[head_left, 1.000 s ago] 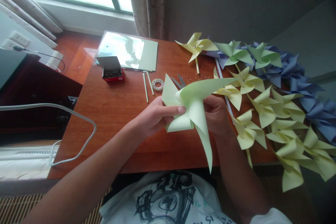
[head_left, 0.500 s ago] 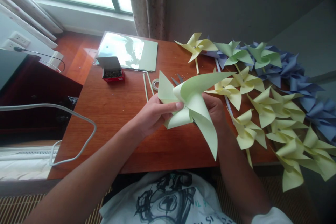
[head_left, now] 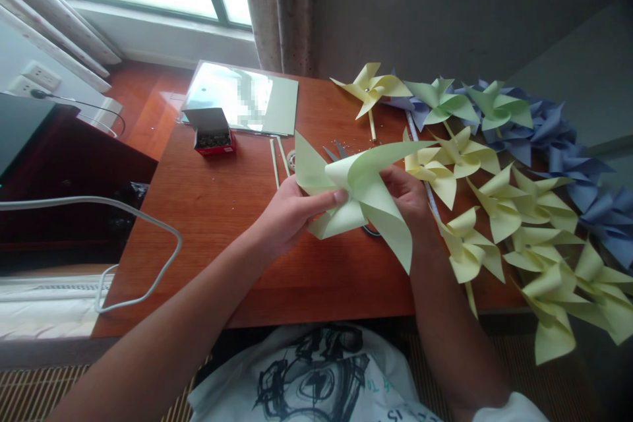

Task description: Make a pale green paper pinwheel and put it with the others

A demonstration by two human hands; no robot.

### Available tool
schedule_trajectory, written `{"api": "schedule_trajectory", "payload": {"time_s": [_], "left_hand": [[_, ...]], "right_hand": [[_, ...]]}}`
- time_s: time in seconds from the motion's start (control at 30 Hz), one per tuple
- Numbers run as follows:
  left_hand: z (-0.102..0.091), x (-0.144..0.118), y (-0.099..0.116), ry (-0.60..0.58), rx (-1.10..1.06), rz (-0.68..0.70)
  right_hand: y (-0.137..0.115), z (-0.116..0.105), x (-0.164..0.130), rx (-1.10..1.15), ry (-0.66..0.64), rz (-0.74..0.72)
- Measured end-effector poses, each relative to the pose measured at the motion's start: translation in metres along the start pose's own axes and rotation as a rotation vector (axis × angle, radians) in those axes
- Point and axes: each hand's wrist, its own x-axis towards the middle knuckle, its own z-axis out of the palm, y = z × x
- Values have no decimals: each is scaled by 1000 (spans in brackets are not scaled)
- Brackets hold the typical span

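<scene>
A pale green folded-paper pinwheel (head_left: pixel 363 194) is held above the reddish-brown wooden table, near its front middle. Four pointed blades curl in toward the centre: one long blade reaches up and right, one points down and right, one sticks up to the left, and a shorter one lies low on the left. It is tilted, its face turned upward.

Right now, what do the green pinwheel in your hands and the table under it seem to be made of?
The green pinwheel, held by the left hand and right hand, looks like thin matte paper: sharp folds, curling points. The table looks like glossy reddish wood or veneer, showing grain and window glare.
</scene>
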Motion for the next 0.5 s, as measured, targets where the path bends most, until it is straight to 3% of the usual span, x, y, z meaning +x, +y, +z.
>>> {"api": "schedule_trajectory", "payload": {"time_s": [0.1, 0.17, 0.3, 0.5], "left_hand": [[-1, 2, -1, 104, 58, 85], [-1, 3, -2, 190, 142, 142], [-2, 4, -5, 304, 353, 254], [-4, 6, -8, 324, 574, 340]], "right_hand": [[2, -15, 4, 116, 146, -83], [2, -23, 5, 165, 166, -118], [-1, -21, -3, 152, 56, -68], [-8, 3, -13, -175, -39, -8]]}}
